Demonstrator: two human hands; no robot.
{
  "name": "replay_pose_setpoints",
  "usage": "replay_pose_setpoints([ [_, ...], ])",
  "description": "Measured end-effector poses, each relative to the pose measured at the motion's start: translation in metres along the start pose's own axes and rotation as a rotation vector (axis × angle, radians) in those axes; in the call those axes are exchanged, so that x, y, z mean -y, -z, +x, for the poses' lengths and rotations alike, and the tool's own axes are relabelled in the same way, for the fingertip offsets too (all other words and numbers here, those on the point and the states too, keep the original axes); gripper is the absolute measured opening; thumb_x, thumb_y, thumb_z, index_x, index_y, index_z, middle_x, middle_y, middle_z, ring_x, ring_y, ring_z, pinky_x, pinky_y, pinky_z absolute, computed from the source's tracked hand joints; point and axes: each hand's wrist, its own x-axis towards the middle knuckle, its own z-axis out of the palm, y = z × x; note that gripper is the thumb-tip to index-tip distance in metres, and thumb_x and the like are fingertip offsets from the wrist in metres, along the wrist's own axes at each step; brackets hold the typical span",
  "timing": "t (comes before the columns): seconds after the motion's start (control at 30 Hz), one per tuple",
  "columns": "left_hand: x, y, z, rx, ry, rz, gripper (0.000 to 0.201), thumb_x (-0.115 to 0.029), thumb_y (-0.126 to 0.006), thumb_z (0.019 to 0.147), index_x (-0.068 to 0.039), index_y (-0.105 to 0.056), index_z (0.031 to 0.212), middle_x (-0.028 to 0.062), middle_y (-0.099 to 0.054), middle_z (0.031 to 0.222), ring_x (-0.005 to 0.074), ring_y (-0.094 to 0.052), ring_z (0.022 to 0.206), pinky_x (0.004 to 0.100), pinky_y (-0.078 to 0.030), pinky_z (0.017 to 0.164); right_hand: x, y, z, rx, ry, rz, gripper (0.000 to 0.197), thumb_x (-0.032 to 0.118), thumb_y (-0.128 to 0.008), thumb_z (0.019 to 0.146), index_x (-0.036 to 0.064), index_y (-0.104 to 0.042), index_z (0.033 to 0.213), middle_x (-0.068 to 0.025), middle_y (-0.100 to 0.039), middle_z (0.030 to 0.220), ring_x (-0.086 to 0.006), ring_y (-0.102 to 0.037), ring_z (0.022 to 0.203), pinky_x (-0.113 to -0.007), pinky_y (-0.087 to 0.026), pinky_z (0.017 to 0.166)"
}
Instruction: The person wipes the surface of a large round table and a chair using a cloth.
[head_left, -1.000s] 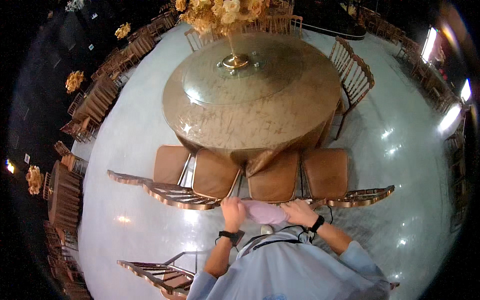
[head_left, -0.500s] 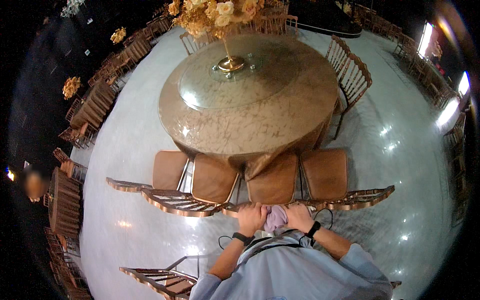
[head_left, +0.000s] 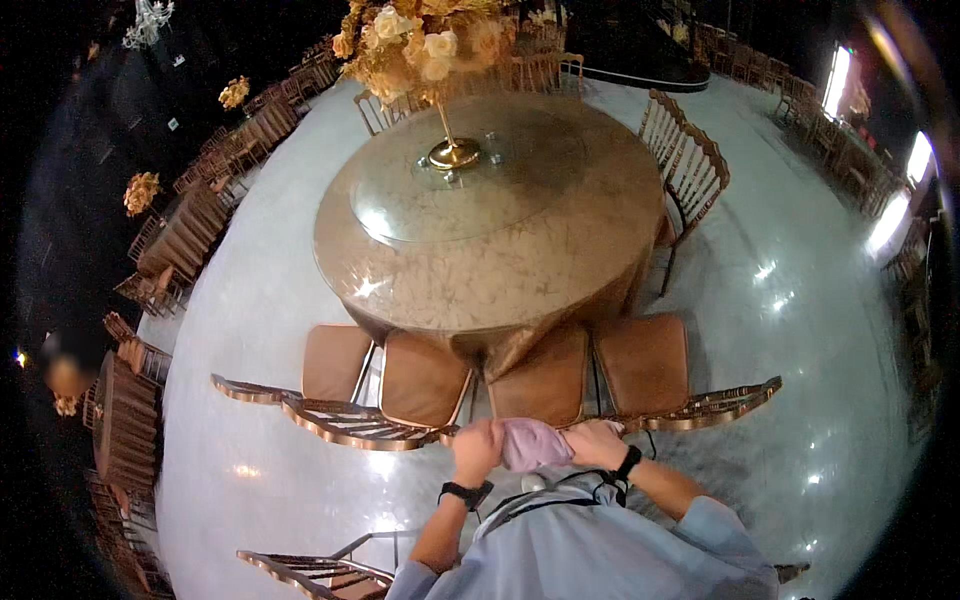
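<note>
A small pale purple cloth [head_left: 531, 444] is stretched between my two hands in front of my chest. My left hand [head_left: 476, 449] grips its left end and my right hand [head_left: 597, 444] grips its right end; a dark band sits on each wrist. Both hands hover just over the golden backrest rail [head_left: 690, 410] of a row of brown-cushioned chairs [head_left: 540, 385]. Beyond the chairs stands a round table [head_left: 480, 270] with a gold cloth and a glass turntable.
A tall flower centrepiece on a gold stem [head_left: 452, 150] stands on the table. More chairs [head_left: 690, 170] ring the far side. Another chair back [head_left: 315, 570] is at my lower left. Other tables with flowers [head_left: 185, 225] line the dark left edge of the glossy floor [head_left: 800, 330].
My hands pulled apart again, spreading the cloth after bunching it together half a second ago. The view tilted slightly, so the table sits a little lower.
</note>
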Motion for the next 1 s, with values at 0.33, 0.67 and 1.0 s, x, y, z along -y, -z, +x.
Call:
replay_pose_setpoints([
  [0.33,0.045,-0.003,-0.013,-0.135,-0.196,0.052,0.022,-0.022,-0.052,0.082,-0.008,-0.062,0.068,0.0088,-0.063,0.074,0.029,-0.056,0.078,0.0474,-0.038,0.081,0.027,-0.002,0.013,0.008,-0.143,0.003,0.05,0.043,-0.068,0.072,0.0104,-0.061,0.109,-0.0178,-0.066,0.086,-0.0348,-0.065,0.079,-0.046,-0.051,0.067],
  [0.67,0.046,-0.007,-0.012,-0.195,-0.134,0.076,0.023,-0.024,-0.053,0.077,-0.011,-0.06,0.06,0.0053,-0.059,0.066,0.0257,-0.055,0.072,0.0408,-0.039,0.076,0.019,0.001,0.022,0.014,-0.002,0.054,0.065,0.067,-0.065,0.066,0.0116,-0.066,0.1,-0.015,-0.068,0.084,-0.0348,-0.065,0.076,-0.045,-0.051,0.066],
  [1.0,0.047,-0.008,-0.011,-0.177,-0.17,0.06,0.022,-0.025,-0.051,0.075,-0.011,-0.062,0.061,0.0074,-0.061,0.067,0.0275,-0.057,0.073,0.0432,-0.04,0.076,0.015,-0.01,0.017,0.031,-0.102,0.037,0.069,0.07,-0.063,0.067,0.0091,-0.065,0.099,-0.0154,-0.068,0.09,-0.0343,-0.065,0.084,-0.044,-0.051,0.068],
])
